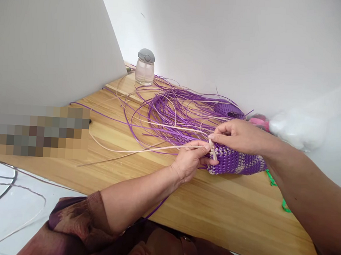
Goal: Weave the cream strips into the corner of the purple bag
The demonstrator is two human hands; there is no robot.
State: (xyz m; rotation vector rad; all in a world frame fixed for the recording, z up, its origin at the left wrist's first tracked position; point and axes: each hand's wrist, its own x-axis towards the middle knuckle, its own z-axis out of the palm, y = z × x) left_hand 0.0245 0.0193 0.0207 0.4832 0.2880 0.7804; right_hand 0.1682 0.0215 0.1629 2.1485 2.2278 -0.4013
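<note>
A purple and cream woven basket [229, 162] lies on its side on the wooden table, its long loose purple strands [171, 108] spreading to the left and back. My left hand [190, 159] is closed at the basket's left end, pinching a cream weaving strand [146, 149] that trails off to the left. Over the basket's top edge, my right hand [230, 135] pinches a cream strand between thumb and finger, where a short loop stands up at the rim. The fingertips of both hands almost meet there. Part of the basket is hidden under my right hand and forearm.
A glass jar with a grey lid [145, 68] stands at the back on a wooden board [127, 84]. Behind my right hand lie another purple woven piece [229, 110] and a white plastic bag [297, 127]. Green strips [285, 205] lie at right. A blurred-out area covers the table's left.
</note>
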